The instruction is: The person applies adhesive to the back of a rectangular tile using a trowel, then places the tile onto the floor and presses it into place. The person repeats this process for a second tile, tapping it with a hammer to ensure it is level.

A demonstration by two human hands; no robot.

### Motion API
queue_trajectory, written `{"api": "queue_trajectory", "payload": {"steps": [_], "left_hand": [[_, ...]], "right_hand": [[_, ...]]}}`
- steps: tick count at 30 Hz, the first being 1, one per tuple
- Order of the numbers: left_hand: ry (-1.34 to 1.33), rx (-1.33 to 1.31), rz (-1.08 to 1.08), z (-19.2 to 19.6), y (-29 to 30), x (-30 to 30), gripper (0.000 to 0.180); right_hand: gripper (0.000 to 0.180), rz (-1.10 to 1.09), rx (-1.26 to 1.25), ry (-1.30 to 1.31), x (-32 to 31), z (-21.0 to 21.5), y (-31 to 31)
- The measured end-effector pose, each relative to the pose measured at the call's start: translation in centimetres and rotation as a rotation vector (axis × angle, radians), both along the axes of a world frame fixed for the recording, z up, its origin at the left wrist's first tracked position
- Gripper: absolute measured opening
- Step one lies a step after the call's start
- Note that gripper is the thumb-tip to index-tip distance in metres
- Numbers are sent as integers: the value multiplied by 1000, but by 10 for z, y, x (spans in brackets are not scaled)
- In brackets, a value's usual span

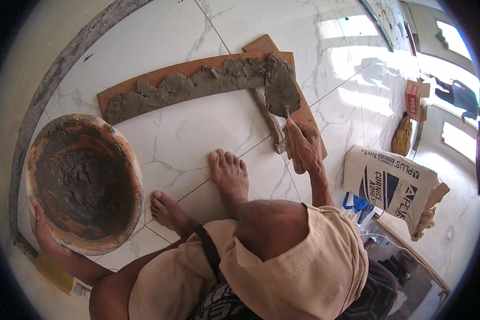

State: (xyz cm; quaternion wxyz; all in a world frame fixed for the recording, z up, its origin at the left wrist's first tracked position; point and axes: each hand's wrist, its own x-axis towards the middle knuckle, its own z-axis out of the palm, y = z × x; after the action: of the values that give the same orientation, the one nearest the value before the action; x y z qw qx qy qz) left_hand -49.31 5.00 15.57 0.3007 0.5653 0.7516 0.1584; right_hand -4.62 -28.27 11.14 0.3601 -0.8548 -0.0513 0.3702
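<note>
My right hand is closed around the handle of a trowel, whose blade is coated in wet grey mortar. The blade rests over the right end of a long brown tile strip. A thick, uneven band of mortar covers most of that strip. At the left, my left hand grips the rim of a round bowl holding more mortar. Beside the trowel, a wooden-handled tool lies on the floor, its head partly behind my right hand.
Another brown tile piece lies under the strip's right end. A white paper sack stands at the right, with a red and white box beyond it. My bare feet rest on white marbled floor tiles.
</note>
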Motion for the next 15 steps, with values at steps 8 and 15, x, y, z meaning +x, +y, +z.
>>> {"api": "queue_trajectory", "payload": {"steps": [8,15], "left_hand": [[-63,15,-2,-1,25,-11,46],[-112,-13,22,-5,29,-11,48]], "right_hand": [[42,-142,165,235,8,-11,-30],[40,-136,26,100,-1,7,-51]]}}
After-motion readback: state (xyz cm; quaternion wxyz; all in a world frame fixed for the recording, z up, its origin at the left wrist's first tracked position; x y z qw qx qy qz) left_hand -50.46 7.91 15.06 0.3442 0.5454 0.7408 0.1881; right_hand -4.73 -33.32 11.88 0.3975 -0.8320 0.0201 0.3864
